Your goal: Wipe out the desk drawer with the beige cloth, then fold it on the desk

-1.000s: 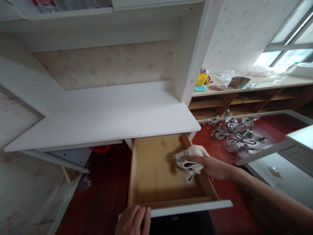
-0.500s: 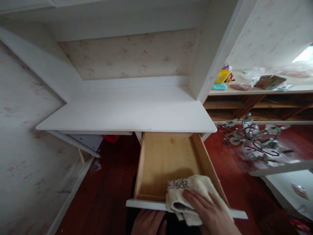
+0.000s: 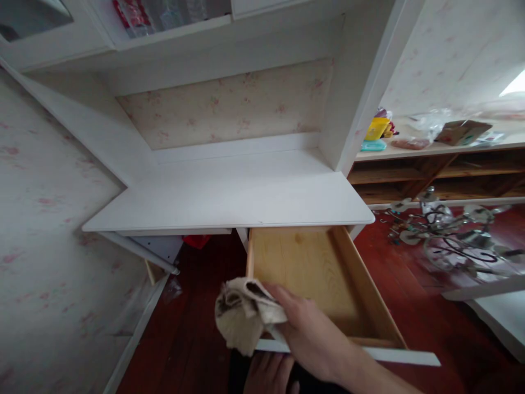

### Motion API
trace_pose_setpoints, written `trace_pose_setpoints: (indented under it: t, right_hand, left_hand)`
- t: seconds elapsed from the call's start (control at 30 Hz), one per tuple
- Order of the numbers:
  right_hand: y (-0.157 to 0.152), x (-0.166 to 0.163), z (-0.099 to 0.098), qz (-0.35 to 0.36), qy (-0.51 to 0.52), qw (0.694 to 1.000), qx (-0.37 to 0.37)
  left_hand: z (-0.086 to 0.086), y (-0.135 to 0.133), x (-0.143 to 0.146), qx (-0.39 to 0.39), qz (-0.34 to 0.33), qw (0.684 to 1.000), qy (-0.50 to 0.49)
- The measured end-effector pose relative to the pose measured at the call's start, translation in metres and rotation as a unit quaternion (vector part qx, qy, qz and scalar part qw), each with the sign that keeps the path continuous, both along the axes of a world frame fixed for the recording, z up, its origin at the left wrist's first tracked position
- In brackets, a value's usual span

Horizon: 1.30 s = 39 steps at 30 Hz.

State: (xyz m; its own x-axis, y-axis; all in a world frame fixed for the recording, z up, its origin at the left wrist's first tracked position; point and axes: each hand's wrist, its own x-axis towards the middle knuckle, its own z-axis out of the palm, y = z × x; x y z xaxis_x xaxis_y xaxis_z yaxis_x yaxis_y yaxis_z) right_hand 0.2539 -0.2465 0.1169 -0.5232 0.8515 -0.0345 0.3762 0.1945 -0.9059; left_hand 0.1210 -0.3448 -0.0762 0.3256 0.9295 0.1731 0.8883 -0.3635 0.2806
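Observation:
My right hand is closed on a crumpled beige cloth, with folds sticking out past the fingers on the left. Hand and cloth are over the front left corner of a pulled-out wooden drawer. The drawer's white front panel passes beneath my right hand. My left hand is low in the view, just in front of that panel. Its fingers are stretched forward, with their tips close to the panel, and nothing shows in it. Whether the fingertips touch the panel I cannot tell.
The drawer juts from a white desk with shelves above. At right, a chandelier lies on the red floor. Behind it, a low wooden shelf unit carries a yellow container and bags. A papered wall stands left.
My right hand has carried the cloth left, from the right part of the drawer's front to its left corner. My left hand stays by the front panel. The camera view has shifted slightly.

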Motion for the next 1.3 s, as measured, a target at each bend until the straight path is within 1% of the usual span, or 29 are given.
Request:
trace_pose_setpoints:
  t: [0.03, 0.07, 0.1, 0.13, 0.17, 0.23, 0.3, 0.37, 0.4, 0.43, 0.5, 0.6, 0.7, 0.8, 0.9, 1.0, 1.07, 1.13, 1.2, 1.27, 1.3]
  right_hand:
    - [0.002, 0.014, 0.009, -0.04, 0.027, 0.998, -0.027]
    - [0.002, 0.028, 0.017, -0.094, 0.061, 0.993, -0.041]
    - [0.001, 0.041, 0.022, -0.155, 0.098, 0.981, -0.056]
    - [-0.001, 0.054, 0.025, -0.219, 0.142, 0.962, -0.077]
    - [-0.004, 0.066, 0.027, -0.282, 0.191, 0.934, -0.105]
    - [-0.012, 0.088, 0.026, -0.381, 0.286, 0.857, -0.198]
    - [-0.02, 0.108, 0.022, -0.437, 0.351, 0.767, -0.311]
    - [-0.028, 0.125, 0.018, -0.468, 0.379, 0.691, -0.399]
    - [-0.031, 0.133, 0.016, -0.481, 0.388, 0.663, -0.423]
    - [-0.034, 0.139, 0.014, -0.492, 0.397, 0.642, -0.434]
    - [-0.036, 0.146, 0.009, -0.506, 0.422, 0.617, -0.431]
    - [-0.032, 0.148, -0.004, -0.51, 0.472, 0.609, -0.382]
    - [-0.022, 0.145, -0.025, -0.506, 0.499, 0.621, -0.33]
    - [-0.009, 0.141, -0.05, -0.496, 0.507, 0.63, -0.315]
    - [0.006, 0.136, -0.072, -0.504, 0.504, 0.622, -0.325]
    - [0.023, 0.13, -0.091, -0.513, 0.503, 0.613, -0.329]
    - [0.037, 0.127, -0.105, -0.508, 0.499, 0.618, -0.333]
    - [0.052, 0.124, -0.119, -0.503, 0.49, 0.624, -0.344]
    - [0.068, 0.12, -0.133, -0.506, 0.485, 0.622, -0.349]
    - [0.085, 0.113, -0.144, -0.511, 0.486, 0.621, -0.341]
    - [0.093, 0.109, -0.148, -0.511, 0.486, 0.626, -0.333]
  left_hand:
    - [0.001, 0.0, -0.008, 0.012, -0.02, 1.0, -0.003]
    - [0.004, 0.003, -0.013, 0.014, -0.039, 0.999, -0.005]
    - [0.009, 0.007, -0.016, 0.009, -0.054, 0.998, -0.006]
    - [0.016, 0.014, -0.017, -0.006, -0.06, 0.998, -0.007]
    - [0.024, 0.023, -0.016, -0.03, -0.058, 0.998, -0.008]
    - [0.042, 0.042, -0.01, -0.073, -0.039, 0.996, -0.02]
    - [0.057, 0.064, -0.005, -0.104, -0.04, 0.993, -0.03]
    - [0.066, 0.088, -0.002, -0.119, -0.05, 0.991, -0.032]
    - [0.068, 0.1, -0.001, -0.12, -0.053, 0.991, -0.03]
    - [0.069, 0.112, -0.001, -0.119, -0.053, 0.991, -0.028]
    - [0.069, 0.138, -0.001, -0.117, -0.059, 0.991, -0.019]
    - [0.067, 0.176, 0.001, -0.11, -0.07, 0.991, -0.007]
    - [0.064, 0.211, 0.007, -0.113, -0.051, 0.992, 0.009]
    - [0.061, 0.239, 0.013, -0.116, -0.026, 0.993, 0.008]
    - [0.058, 0.257, 0.015, -0.113, -0.016, 0.993, 0.003]
    - [0.062, 0.26, 0.011, -0.105, -0.036, 0.994, 0.01]
    - [0.072, 0.257, 0.005, -0.096, -0.054, 0.994, 0.013]
    - [0.088, 0.254, -0.003, -0.07, -0.056, 0.996, 0.008]
    - [0.109, 0.257, -0.015, -0.013, -0.036, 0.999, -0.004]
    - [0.129, 0.267, -0.031, 0.059, -0.006, 0.998, -0.007]
    - [0.137, 0.275, -0.04, 0.089, 0.015, 0.996, 0.001]
